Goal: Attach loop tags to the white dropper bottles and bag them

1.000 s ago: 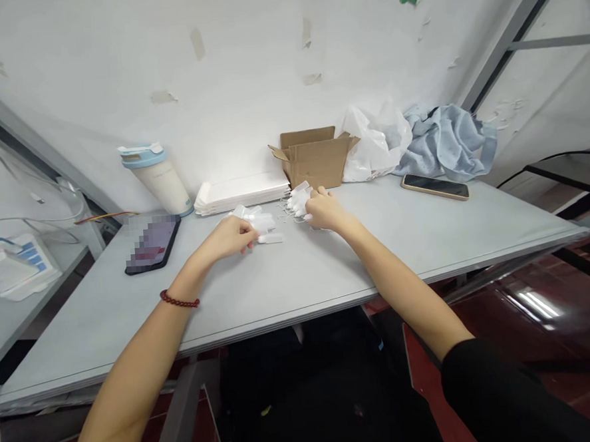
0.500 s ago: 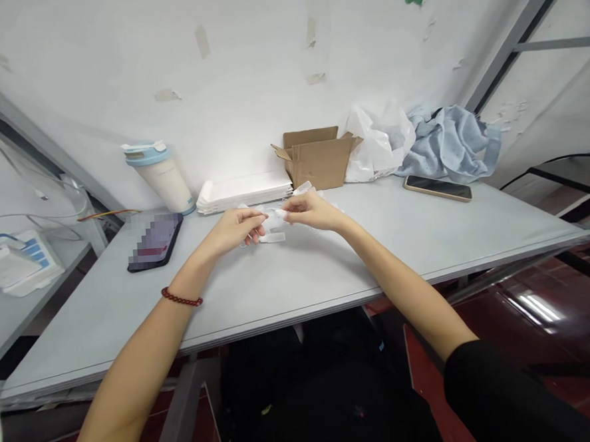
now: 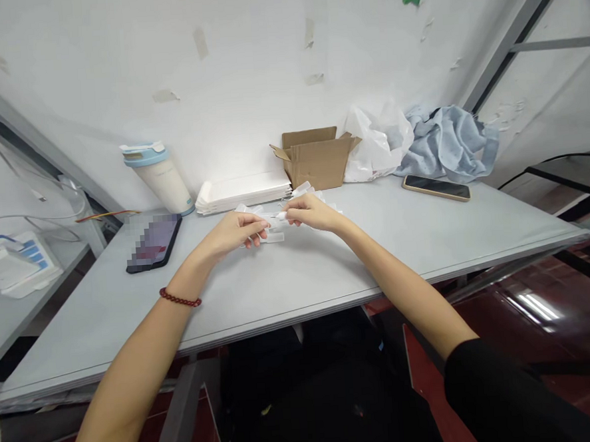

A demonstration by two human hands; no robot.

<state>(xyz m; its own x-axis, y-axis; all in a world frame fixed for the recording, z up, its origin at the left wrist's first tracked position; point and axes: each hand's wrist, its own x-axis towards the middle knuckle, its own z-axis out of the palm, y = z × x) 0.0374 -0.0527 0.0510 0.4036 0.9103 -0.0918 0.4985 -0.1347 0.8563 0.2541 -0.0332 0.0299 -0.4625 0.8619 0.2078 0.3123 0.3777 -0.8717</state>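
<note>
My left hand (image 3: 235,230) and my right hand (image 3: 310,212) meet above the grey table (image 3: 328,265), fingertips pinched together. Between them they hold a small white plastic piece (image 3: 277,217). Several more small white pieces (image 3: 270,236) lie on the table just under and behind the hands, some beside the right hand at the foot of the cardboard box. A red bead bracelet (image 3: 180,300) circles my left wrist.
An open cardboard box (image 3: 316,158) stands behind the hands, a stack of white trays (image 3: 240,192) to its left, then a pale tumbler with a blue lid (image 3: 158,177). A dark phone (image 3: 154,241) lies left, another phone (image 3: 435,187) right, near a plastic bag (image 3: 376,142) and blue cloth (image 3: 450,141).
My right hand left the pile by the box and came left to meet my left hand, which lifted slightly; both now pinch one white piece between them.
</note>
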